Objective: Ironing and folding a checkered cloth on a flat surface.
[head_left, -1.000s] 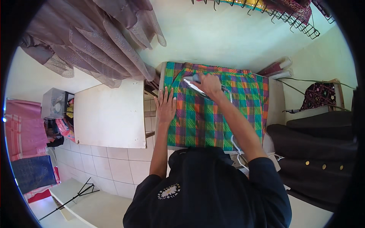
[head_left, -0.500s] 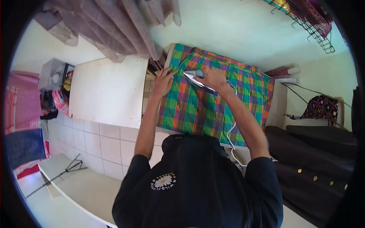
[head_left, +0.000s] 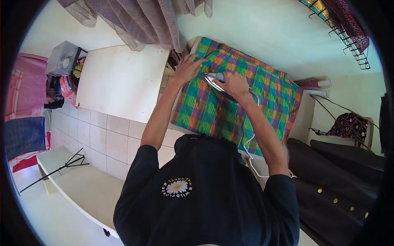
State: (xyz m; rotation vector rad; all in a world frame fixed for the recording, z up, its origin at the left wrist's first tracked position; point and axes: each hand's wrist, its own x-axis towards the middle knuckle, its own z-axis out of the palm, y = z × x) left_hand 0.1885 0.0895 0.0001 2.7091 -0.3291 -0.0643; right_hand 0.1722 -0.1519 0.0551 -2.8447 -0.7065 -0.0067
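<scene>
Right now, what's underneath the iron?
The colourful checked cloth shows all around the iron, so it lies beneath it. The patch directly under the soleplate is covered, so any creases there can't be seen. The right hand also hides part of the handle.

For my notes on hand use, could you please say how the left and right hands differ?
The left hand is spread open; the right hand grips the iron. The left hand is at the checked cloth's left edge; the right hand is farther in. Both are bare.
</scene>
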